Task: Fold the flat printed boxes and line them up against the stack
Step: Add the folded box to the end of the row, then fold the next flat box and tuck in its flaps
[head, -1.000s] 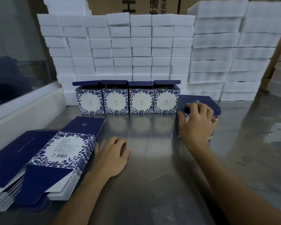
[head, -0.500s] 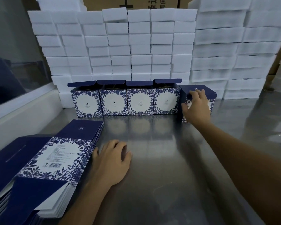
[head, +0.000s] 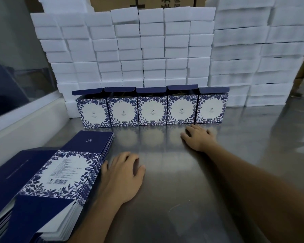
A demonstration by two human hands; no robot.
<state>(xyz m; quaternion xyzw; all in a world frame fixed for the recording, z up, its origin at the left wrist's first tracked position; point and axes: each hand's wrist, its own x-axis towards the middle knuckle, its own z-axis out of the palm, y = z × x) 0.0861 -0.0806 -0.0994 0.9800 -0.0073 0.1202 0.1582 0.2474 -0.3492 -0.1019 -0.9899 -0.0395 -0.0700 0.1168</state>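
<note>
Five folded boxes point(head: 152, 109) stand side by side against the white stack point(head: 147, 50), lids up for filling; both grips hold nothing, left hand point(head: 123, 176) beside the flats point(head: 60, 172), right hand point(head: 198, 137) flat on the surface point(head: 182, 199).

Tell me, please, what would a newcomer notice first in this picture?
First, the row of five folded blue floral boxes, lids open, against the tall wall of white foam blocks. Then the pile of flat printed boxes at near left, beside the left hand on the steel table.
</note>
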